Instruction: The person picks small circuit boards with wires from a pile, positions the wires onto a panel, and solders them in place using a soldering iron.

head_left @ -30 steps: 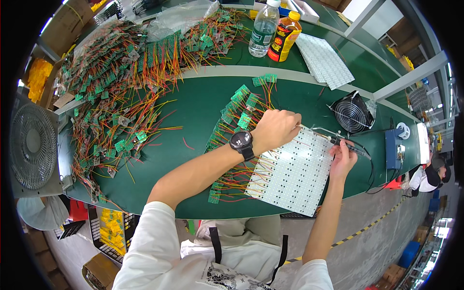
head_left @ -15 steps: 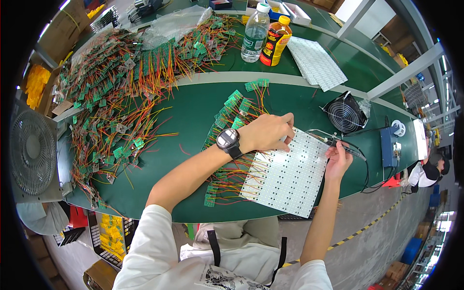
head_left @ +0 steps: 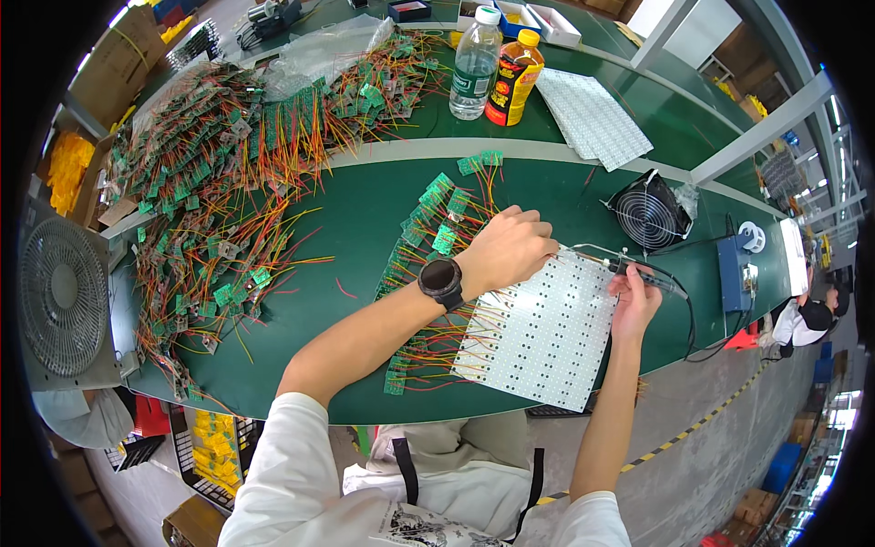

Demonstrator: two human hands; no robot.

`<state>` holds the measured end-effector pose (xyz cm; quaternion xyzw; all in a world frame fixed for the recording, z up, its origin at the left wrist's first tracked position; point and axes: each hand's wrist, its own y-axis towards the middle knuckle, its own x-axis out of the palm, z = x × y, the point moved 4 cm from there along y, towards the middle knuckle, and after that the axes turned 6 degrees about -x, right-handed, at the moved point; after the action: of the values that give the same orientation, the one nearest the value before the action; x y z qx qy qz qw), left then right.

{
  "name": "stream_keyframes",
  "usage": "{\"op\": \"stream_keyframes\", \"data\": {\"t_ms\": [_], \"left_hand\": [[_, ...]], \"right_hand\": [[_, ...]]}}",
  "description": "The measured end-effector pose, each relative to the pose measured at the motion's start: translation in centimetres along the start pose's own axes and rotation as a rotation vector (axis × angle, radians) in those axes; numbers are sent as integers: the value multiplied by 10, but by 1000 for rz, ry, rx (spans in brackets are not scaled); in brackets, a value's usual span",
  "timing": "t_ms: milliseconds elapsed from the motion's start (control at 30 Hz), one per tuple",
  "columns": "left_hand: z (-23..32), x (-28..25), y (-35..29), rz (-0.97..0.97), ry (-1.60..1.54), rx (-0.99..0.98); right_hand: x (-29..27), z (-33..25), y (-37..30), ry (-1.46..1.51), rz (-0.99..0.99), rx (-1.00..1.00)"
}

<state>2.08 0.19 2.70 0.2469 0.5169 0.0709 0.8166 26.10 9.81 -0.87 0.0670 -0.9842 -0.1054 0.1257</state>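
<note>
A white perforated-looking panel [head_left: 538, 333] with rows of small dark dots lies tilted on the green bench. My right hand [head_left: 635, 308] grips a soldering iron [head_left: 654, 277] with a dark cable and a thin curved metal tube, its front end reaching the panel's far corner. My left hand [head_left: 510, 248], wearing a watch, is closed at that same corner, fingers pinched together; what they pinch is hidden behind them. Along the panel's left edge, red and yellow wires [head_left: 467, 345] run to a row of small green circuit boards [head_left: 401, 264], partly covered by my left forearm.
A large heap of wired circuit boards [head_left: 196, 137] covers the left side. A clear bottle [head_left: 474, 73], an orange-labelled bottle [head_left: 515, 80] and stacked white panels [head_left: 594, 118] stand behind a grey rail. A small fan [head_left: 649, 214] and blue box [head_left: 735, 273] sit right; a larger fan [head_left: 64, 283] left.
My left hand has turned slightly, its fingers now curled closer at the panel's corner. The iron in my right hand stays nearly in place. The whole view has shifted a little.
</note>
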Motion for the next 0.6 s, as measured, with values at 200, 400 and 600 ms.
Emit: {"op": "stream_keyframes", "data": {"t_ms": [200, 400, 600], "left_hand": [[-1, 1, -1, -4, -94, -19], [-4, 2, -1, 36, -140, -67], [-4, 2, -1, 10, -122, -95]], "right_hand": [[-2, 2, 4, -23, -83, 34], [-2, 5, 2, -38, -127, 52], [-3, 5, 1, -47, -146, 18]]}}
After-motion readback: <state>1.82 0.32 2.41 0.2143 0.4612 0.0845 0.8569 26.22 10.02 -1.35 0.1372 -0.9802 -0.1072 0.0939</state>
